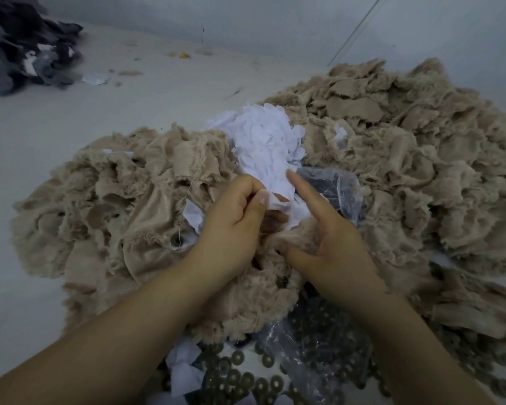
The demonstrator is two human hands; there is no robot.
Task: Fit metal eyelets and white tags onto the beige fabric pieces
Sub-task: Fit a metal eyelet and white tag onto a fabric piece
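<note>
Eyelets cut off below, left hand pinching tag

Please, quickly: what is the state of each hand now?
Left hand: closed, pinching a white tag.
Right hand: index finger straight, thumb pressing the beige fabric piece; whether it grips cannot be told.

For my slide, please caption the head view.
Left hand pinches a white tag over beige fabric; eyelets lie below.
</note>
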